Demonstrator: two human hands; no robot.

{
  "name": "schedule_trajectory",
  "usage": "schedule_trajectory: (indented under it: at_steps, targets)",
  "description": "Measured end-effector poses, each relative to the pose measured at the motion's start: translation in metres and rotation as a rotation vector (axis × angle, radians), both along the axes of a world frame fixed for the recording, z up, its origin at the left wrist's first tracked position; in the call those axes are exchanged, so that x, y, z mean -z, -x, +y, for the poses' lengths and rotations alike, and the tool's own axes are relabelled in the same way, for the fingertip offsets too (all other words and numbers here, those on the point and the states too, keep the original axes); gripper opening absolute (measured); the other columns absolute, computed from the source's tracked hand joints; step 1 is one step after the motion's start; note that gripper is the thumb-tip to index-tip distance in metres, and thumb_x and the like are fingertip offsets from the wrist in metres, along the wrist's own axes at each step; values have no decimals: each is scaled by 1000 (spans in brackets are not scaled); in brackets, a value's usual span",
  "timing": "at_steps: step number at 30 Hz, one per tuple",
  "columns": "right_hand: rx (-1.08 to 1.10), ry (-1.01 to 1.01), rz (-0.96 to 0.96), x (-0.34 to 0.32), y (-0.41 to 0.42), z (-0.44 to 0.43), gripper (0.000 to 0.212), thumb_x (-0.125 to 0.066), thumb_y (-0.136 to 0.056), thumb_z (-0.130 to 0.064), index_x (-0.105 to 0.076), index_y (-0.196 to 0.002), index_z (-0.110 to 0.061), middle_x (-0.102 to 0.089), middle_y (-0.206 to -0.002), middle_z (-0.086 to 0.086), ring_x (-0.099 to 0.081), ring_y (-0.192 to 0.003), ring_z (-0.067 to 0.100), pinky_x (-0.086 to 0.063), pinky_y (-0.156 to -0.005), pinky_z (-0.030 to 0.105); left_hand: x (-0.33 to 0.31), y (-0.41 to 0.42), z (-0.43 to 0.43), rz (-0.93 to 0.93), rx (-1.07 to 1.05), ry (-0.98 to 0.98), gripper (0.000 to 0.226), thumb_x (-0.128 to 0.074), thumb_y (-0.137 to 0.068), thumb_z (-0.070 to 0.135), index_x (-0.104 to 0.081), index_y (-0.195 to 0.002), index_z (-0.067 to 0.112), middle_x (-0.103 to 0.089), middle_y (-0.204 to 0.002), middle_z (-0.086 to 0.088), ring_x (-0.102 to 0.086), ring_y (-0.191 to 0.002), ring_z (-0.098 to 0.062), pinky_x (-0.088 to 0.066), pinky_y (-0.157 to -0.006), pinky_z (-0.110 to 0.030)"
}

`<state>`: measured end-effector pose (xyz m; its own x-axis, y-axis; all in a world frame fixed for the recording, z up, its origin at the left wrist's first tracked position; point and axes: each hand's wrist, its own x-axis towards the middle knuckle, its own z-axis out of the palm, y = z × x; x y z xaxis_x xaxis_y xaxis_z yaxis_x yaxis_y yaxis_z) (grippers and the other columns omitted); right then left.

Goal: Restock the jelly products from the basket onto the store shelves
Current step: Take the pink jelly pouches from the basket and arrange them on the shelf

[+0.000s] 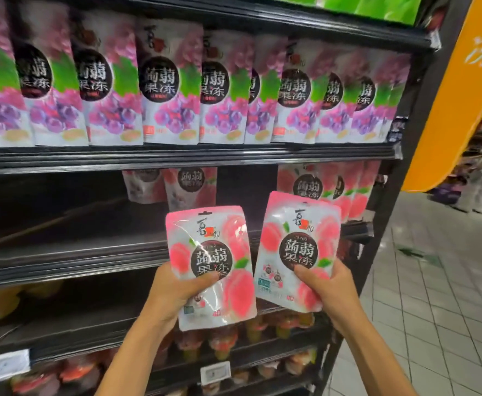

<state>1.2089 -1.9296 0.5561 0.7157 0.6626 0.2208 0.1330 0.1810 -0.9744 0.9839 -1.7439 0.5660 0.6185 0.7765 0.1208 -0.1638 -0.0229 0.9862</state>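
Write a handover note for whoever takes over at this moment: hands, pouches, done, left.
The left hand grips one peach pouch; the right hand grips a second peach pouch. Both are held up before the middle shelf.
Done: shelved peach pouches stand at its middle and right; the grape row above looks full.
Left: place both pouches; the shelf's left part is bare. The basket is out of view.

Bright, even store light, probably from overhead. Glare streaks on left peach pouch (209, 252) and right peach pouch (299, 224). Grape pouches (2, 81) at left edge motion-blurred, bowed by wide lens. Deep shadow over middle shelf (62, 261). Jelly cups (222, 341) below soft.
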Motion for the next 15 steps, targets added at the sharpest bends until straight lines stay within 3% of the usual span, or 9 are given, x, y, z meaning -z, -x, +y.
schedule_trajectory:
  at_steps: [3, 6, 11, 15]
  targets:
    - [19, -3, -58, -9, -16, 14, 53, -90, -53, -46, -73, -96, -20, -77, -93, 5, -75, -87, 26, -60, -78, 48, -3, -7, 5, 42, -40, -34, 60, -98, -38, 29, -75, -91, 13, -78, -86, -8, -75, -76, -21, -57, -58, -25]
    - [32, -4, -54, -14, -28, 29, 56, -90, -46, -55, -74, -89, -23, -78, -89, 4, -75, -84, 25, -59, -81, 53, -5, -14, 9, 43, -59, -53, 53, -94, -36, 36, -77, -85, 24, -78, -85, -6, -75, -74, -18, -55, -55, -23]
    - [35, -12, -84, -19, -41, 49, 37, -89, -61, -36, -74, -92, -22, -78, -89, 1, -75, -84, 21, -59, -83, 52, -3, -22, 11, 30, -31, -82, 59, -98, -34, 44, -77, -88, 29, -78, -89, -6, -76, -80, -22, -58, -61, -25]
    - [25, -27, -97, -24, -51, 62, 34, -90, -65, -31, -74, -92, -18, -78, -87, 2, -75, -82, 22, -60, -79, 48, -3, -28, 13, -4, -66, -74, 48, -94, -41, 33, -78, -86, 26, -78, -87, -8, -76, -77, -22, -57, -56, -23]
